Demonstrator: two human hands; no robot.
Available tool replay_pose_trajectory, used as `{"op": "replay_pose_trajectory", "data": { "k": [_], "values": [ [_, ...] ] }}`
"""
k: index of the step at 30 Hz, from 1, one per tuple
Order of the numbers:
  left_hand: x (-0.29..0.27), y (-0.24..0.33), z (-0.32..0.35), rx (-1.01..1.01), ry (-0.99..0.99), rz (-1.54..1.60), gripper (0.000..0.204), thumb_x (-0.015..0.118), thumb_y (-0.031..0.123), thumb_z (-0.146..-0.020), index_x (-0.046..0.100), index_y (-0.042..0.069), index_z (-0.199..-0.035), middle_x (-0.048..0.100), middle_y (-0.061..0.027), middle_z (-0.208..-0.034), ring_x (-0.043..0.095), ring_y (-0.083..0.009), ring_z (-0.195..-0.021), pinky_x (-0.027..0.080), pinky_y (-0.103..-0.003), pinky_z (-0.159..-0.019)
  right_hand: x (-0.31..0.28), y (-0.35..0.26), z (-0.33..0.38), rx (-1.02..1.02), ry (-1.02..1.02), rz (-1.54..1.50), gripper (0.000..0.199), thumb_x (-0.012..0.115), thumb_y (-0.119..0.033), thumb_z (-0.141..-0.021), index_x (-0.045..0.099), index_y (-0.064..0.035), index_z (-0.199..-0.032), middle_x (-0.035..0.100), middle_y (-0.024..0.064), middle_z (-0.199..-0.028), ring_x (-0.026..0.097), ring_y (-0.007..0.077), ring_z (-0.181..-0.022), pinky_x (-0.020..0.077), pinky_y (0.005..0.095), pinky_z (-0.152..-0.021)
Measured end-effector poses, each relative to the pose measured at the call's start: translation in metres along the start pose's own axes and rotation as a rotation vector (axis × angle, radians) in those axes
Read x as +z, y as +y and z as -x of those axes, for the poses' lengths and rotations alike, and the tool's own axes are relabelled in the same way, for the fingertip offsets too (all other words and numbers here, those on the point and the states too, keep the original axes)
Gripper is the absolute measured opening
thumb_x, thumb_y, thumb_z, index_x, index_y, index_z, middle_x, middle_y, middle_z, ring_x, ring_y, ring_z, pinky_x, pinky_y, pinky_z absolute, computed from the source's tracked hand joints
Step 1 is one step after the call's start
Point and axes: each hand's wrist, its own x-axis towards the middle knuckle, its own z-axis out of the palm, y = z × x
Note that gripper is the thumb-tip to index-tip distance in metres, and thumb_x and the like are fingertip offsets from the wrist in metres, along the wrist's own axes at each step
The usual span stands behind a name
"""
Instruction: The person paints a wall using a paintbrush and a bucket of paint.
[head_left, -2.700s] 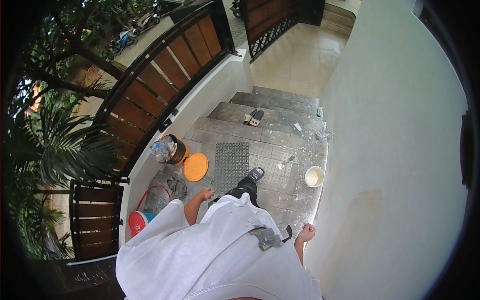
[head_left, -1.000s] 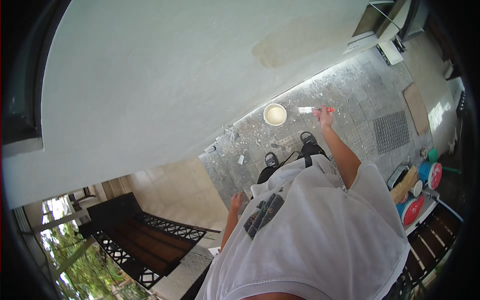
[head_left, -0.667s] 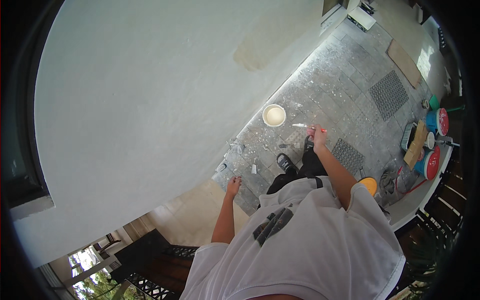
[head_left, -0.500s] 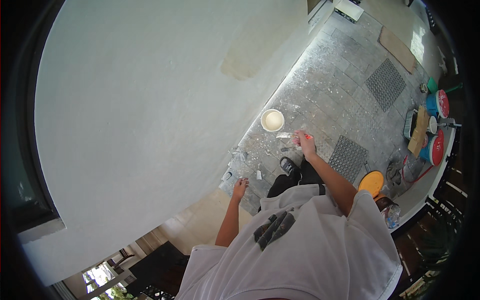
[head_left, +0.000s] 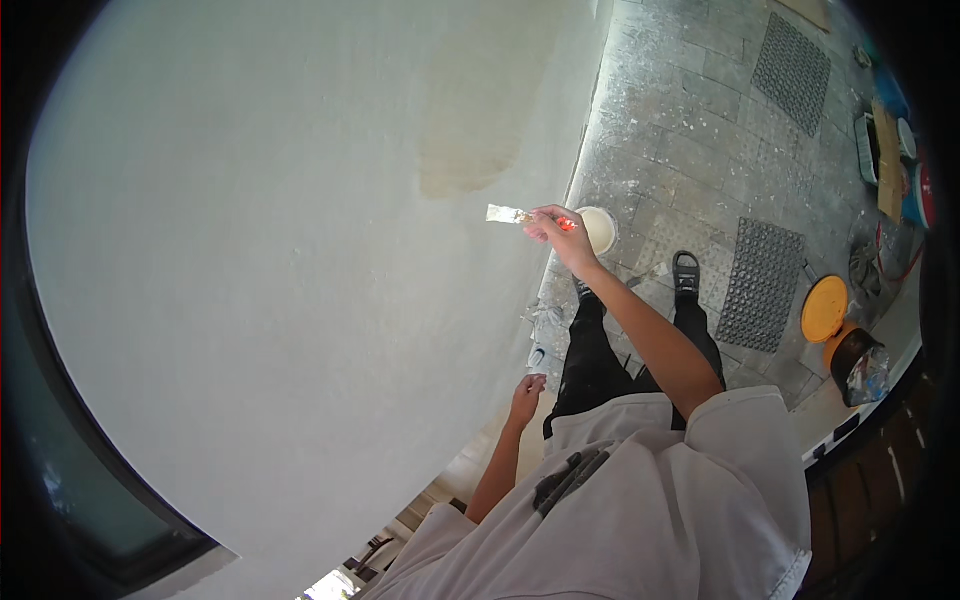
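My right hand (head_left: 557,235) is closed around the orange-red handle of a paintbrush (head_left: 508,214). The brush's flat, whitish end points left, in front of the pale wall (head_left: 300,250). Behind this hand a round white tub (head_left: 599,231) of cream-coloured paint stands on the floor, partly covered by the hand and wrist. My left hand (head_left: 527,397) hangs low near the foot of the wall, its fingers loosely bent and nothing visible in them. Higher on the wall is a beige patch (head_left: 470,150).
Paint spatters the grey tiled floor (head_left: 665,140). Two dark textured mats (head_left: 762,285) lie to the right. Another flat tool (head_left: 650,272) rests between my feet. Beyond are an orange lid (head_left: 825,309), a cardboard strip (head_left: 886,160) and paint buckets. A crumpled rag (head_left: 545,322) lies by the wall.
My right hand has lifted the paintbrush from low over the floor up to the wall. The view has swung, and my feet now stand apart below. My left hand stays low.
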Motion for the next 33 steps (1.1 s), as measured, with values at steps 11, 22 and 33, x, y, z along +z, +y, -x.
{"op": "replay_pose_trajectory", "data": {
  "k": [11,22,33],
  "values": [
    [-0.124,0.033,-0.067,-0.129,-0.094,-0.058,0.028,0.046,0.020,-0.094,0.058,0.003,-0.113,0.063,-0.0057,-0.109,0.058,-0.0163,-0.100,0.043,-0.029,-0.086,0.032,0.041,-0.036,-0.077,0.119,-0.195,0.029,0.057,-0.024,-0.093,0.065,0.0036,-0.102,0.070,0.0094,-0.086,0.063,0.0085,-0.078,0.0463,0.0229,-0.064],
    [-0.166,-0.008,-0.086,-0.216,-0.185,-0.136,0.035,0.045,0.032,-0.093,0.056,0.008,-0.116,0.062,-0.0030,-0.113,0.057,-0.0165,-0.104,0.040,-0.031,-0.089,0.061,0.095,-0.055,-0.112,0.463,0.075,0.024,0.058,-0.020,-0.093,0.067,0.0014,-0.098,0.070,0.0066,-0.082,0.062,0.0073,-0.068,0.0460,0.0198,-0.060],
    [-0.075,0.065,-0.148,-0.031,-0.269,-0.089,0.031,0.046,0.029,-0.095,0.056,0.007,-0.114,0.062,-0.0035,-0.109,0.057,-0.0161,-0.101,0.041,-0.031,-0.087,0.018,0.125,-0.066,-0.117,0.525,0.102,0.027,0.054,-0.020,-0.095,0.066,0.0029,-0.104,0.070,0.0086,-0.084,0.057,0.0055,-0.069,0.0454,0.0196,-0.062]
  ]
}}
